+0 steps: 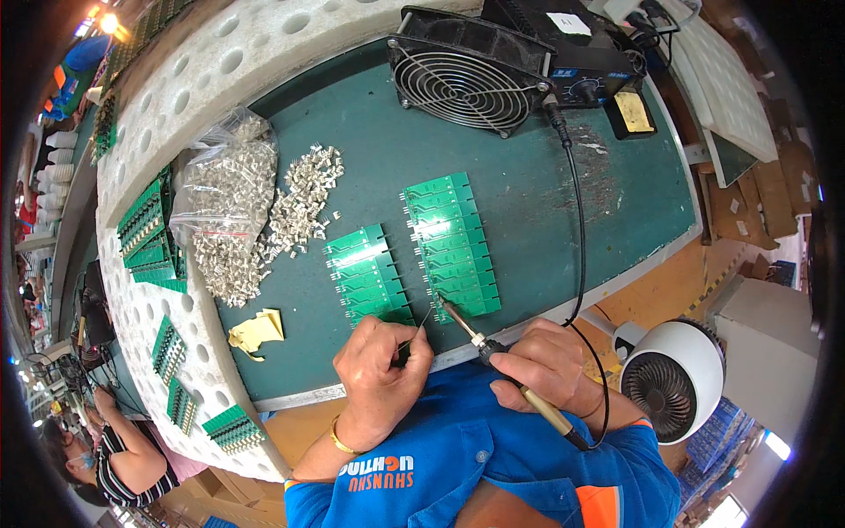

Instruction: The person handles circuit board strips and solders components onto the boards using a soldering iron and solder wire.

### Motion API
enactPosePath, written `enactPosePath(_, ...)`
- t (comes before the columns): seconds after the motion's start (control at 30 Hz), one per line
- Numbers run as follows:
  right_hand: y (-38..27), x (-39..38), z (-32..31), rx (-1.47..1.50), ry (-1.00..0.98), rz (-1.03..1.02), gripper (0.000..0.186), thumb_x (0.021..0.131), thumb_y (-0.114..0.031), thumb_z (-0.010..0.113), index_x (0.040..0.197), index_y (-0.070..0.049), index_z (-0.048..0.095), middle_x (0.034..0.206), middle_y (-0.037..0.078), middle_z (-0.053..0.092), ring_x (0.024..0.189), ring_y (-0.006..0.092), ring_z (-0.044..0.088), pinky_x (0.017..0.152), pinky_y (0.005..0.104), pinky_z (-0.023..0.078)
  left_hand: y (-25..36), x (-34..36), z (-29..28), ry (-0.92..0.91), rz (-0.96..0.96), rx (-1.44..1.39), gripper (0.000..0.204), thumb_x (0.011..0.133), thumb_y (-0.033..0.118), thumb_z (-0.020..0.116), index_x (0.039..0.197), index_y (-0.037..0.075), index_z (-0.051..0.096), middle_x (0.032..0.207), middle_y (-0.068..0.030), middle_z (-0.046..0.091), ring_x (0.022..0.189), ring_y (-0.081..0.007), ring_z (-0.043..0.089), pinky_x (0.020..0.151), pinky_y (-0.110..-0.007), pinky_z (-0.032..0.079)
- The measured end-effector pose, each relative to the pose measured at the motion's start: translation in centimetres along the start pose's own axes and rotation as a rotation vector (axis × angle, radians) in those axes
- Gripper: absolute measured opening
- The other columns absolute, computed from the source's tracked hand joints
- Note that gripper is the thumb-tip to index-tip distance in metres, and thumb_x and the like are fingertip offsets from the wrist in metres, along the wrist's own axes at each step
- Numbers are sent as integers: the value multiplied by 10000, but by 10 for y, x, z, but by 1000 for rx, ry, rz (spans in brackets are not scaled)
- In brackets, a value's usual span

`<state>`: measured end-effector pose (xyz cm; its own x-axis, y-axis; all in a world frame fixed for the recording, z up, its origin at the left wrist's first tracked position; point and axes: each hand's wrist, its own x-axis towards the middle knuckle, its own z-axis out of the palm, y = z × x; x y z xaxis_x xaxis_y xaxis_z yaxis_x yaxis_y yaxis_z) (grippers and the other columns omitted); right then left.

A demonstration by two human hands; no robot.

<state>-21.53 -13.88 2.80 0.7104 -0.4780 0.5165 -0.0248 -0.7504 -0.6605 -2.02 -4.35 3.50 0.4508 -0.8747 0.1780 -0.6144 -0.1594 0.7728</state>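
Left hand [383, 374]: grip pinched on wire [426, 319]. Right hand [546, 365]: grip wrapped round iron [476, 339]. Longer board [453, 238] lies on worktop [616, 229]; tip and wire converge by its left edge, near end. Advisable: heat one pin, feed sparingly, lift clear of neighbours.

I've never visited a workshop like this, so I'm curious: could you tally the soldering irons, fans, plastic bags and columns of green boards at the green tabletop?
Soldering iron: 1
Fans, black and white: 2
Plastic bag: 1
Columns of green boards, left and right: 2
Total: 6
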Motion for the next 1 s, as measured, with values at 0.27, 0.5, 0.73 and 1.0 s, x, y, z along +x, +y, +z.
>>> enactPosePath(0.27, 1, 1, 0, -5, 28, -6, 293, 784, -178, 776, 1010, -38, 651, 680, 19, 570, 539, 175, 557, 496, 307, 435, 2, 1, 0, -1, 1, 10, 135, 713, -11, 775, 746, 46, 656, 641, -56, 543, 501, -156, 520, 456, -285, 412)
enactPosePath(0.5, 1, -1, 2, -6, 26, -8, 301, 774, -172, 778, 1012, -42, 648, 674, 18, 568, 533, 170, 552, 486, 307, 423, 1, 2, 0, -6, 1, 17, 136, 717, -3, 778, 750, 47, 656, 639, -57, 541, 501, -156, 524, 455, -287, 410)
enactPosePath(0.73, 1, -1, 2, -8, 20, -14, 305, 773, -167, 777, 1019, -45, 645, 674, 19, 561, 526, 171, 542, 487, 306, 423, 1, 4, 2, -2, -4, 14, 136, 719, -2, 776, 746, 51, 654, 635, -53, 531, 497, -154, 516, 453, -290, 405)
enactPosePath(1.0, 0, -3, -1, -27, 56, -18, 277, 796, -177, 754, 1014, -45, 644, 671, 15, 555, 522, 171, 540, 486, 306, 420, 1, 0, 0, 36, -19, -6, 142, 726, -29, 766, 726, 34, 640, 616, -17, 481, 522, -111, 425, 465, -265, 320)
